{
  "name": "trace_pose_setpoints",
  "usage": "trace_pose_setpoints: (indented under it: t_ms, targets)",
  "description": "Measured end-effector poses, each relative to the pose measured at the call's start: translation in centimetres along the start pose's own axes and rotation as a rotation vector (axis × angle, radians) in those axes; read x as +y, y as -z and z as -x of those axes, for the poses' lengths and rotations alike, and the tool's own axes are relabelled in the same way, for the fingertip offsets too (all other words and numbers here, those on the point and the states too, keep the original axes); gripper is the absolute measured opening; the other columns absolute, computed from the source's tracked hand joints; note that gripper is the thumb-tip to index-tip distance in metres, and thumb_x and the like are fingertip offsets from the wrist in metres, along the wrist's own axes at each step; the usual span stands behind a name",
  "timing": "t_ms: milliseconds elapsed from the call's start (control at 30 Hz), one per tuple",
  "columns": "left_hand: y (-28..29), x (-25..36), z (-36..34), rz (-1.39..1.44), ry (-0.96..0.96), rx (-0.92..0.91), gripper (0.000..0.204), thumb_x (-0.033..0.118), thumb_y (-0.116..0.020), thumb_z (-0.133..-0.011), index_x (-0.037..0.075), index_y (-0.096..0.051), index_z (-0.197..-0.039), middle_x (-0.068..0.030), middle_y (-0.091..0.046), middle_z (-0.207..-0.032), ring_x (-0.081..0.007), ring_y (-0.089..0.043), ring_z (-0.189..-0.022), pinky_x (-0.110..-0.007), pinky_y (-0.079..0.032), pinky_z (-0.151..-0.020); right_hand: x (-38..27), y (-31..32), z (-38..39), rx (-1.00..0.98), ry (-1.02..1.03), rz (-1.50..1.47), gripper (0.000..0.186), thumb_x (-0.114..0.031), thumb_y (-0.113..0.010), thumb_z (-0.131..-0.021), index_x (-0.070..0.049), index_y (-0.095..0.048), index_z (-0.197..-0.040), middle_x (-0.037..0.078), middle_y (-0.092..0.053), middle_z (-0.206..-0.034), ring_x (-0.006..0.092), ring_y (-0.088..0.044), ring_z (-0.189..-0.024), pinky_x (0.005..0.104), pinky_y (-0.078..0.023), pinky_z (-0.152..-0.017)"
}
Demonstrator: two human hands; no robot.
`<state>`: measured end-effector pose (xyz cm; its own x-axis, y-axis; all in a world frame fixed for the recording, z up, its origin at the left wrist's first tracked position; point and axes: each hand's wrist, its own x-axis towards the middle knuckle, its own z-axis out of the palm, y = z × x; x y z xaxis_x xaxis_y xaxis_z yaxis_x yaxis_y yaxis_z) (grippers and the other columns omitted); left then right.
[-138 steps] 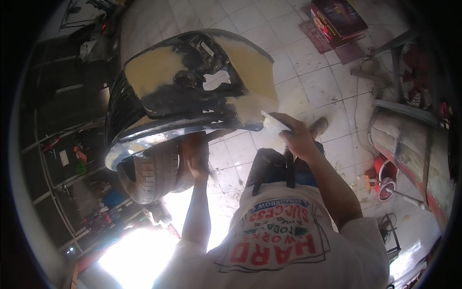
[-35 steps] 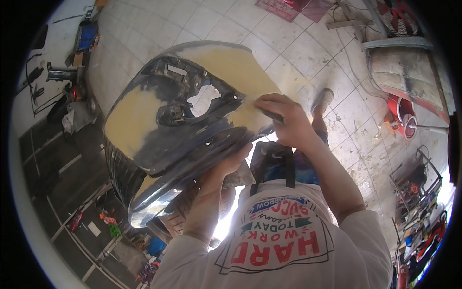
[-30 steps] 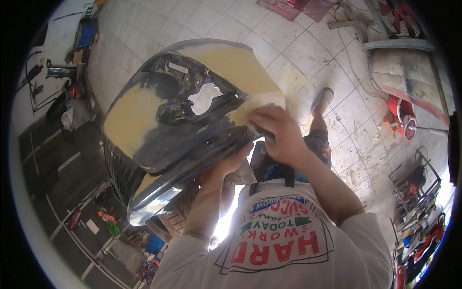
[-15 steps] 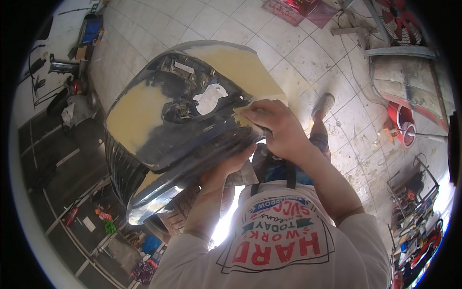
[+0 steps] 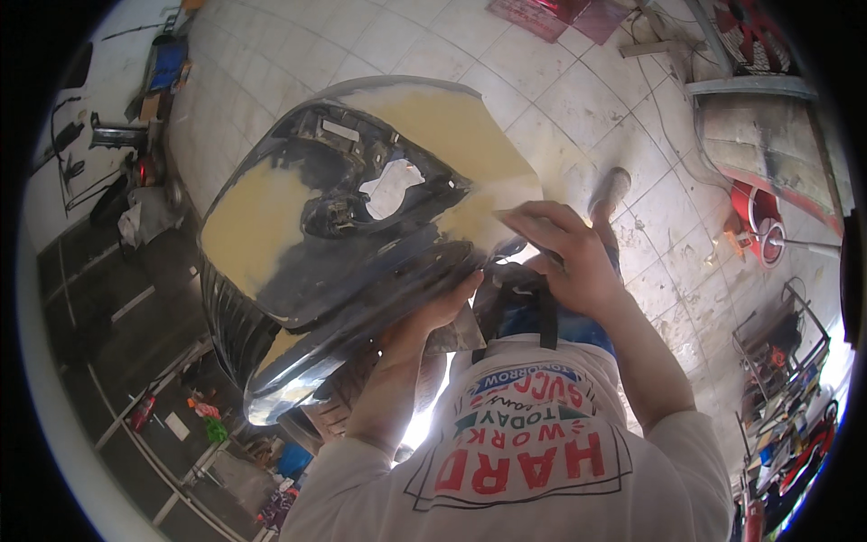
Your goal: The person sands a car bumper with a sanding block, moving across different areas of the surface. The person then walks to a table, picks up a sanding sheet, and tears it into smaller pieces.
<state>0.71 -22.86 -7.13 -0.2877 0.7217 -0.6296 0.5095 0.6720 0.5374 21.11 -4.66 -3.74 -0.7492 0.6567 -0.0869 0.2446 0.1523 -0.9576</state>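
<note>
Shifted R hand [image 5: 571,251] toward R edge of bumper [image 5: 352,257], poss. pinching sth. thin; bracing near edge w/ L hand [image 5: 442,307], prob. for steadiness; can't tell either finger grip.

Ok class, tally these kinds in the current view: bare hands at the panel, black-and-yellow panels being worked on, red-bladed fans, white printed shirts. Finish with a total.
Bare hands: 2 (left hand, right hand)
Black-and-yellow panel: 1
Red-bladed fan: 1
White printed shirt: 1
Total: 5
</note>
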Motion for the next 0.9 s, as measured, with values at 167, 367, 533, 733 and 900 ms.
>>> trace_pose_setpoints:
  t_ms: [167,367,533,733,900]
  targets:
    - [-0.1,-0.9,-0.4,0.101,0.033,-0.006,0.019,0.026,-0.069,-0.097,0.007,-0.068,-0.100,-0.0031,-0.064,-0.083,-0.0137,-0.057,-0.080,-0.031,-0.047,-0.073,-1.5,-1.5,-2.1,0.023,0.115,0.003,0.065,0.012,-0.062,-0.071,-0.014,-0.069,-0.130,0.012,-0.063,-0.126,0.0335,-0.061,-0.115,0.0415,-0.053,-0.095]
    - [0.2,0.8,1.9,1.158,0.192,0.052,0.044,0.022,-0.072,-0.094,0.008,-0.057,-0.133,-0.0094,-0.061,-0.130,-0.0172,-0.060,-0.116,-0.033,-0.049,-0.098,-4.0,-6.3,-1.6,0.091,0.239,0.265,0.068,-0.007,-0.076,-0.066,-0.020,-0.068,-0.132,0.006,-0.059,-0.131,0.0318,-0.055,-0.122,0.0514,-0.046,-0.099]
    - [1.2,1.8,1.2,0.464,0.083,-0.105,0.050,0.033,-0.061,-0.101,0.014,-0.051,-0.146,-0.0094,-0.054,-0.148,-0.0228,-0.051,-0.136,-0.038,-0.040,-0.114,-3.3,-7.1,1.8,0.066,0.222,0.262,0.071,0.005,-0.069,-0.067,-0.019,-0.068,-0.133,0.009,-0.063,-0.127,0.0348,-0.058,-0.119,0.0532,-0.047,-0.099]
    - [1.0,0.4,0.1,0.047,0.106,-0.220,0.054,0.053,-0.051,-0.103,0.015,-0.058,-0.141,-0.0101,-0.054,-0.150,-0.0261,-0.048,-0.139,-0.038,-0.034,-0.118,-1.4,-2.4,-0.7,0.045,-0.009,0.102,0.070,0.015,-0.052,-0.069,-0.011,-0.066,-0.132,0.013,-0.063,-0.130,0.0374,-0.059,-0.124,0.0471,-0.049,-0.102]
    - [0.5,-0.4,0.2,-0.001,0.006,-0.148,0.058,0.056,-0.050,-0.102,0.015,-0.058,-0.142,-0.0102,-0.053,-0.151,-0.0255,-0.045,-0.142,-0.038,-0.033,-0.118,-1.4,-1.3,-4.4,-0.135,-0.087,-0.044,0.064,0.015,-0.051,-0.072,-0.008,-0.064,-0.130,0.017,-0.061,-0.129,0.0388,-0.060,-0.120,0.0438,-0.050,-0.099]
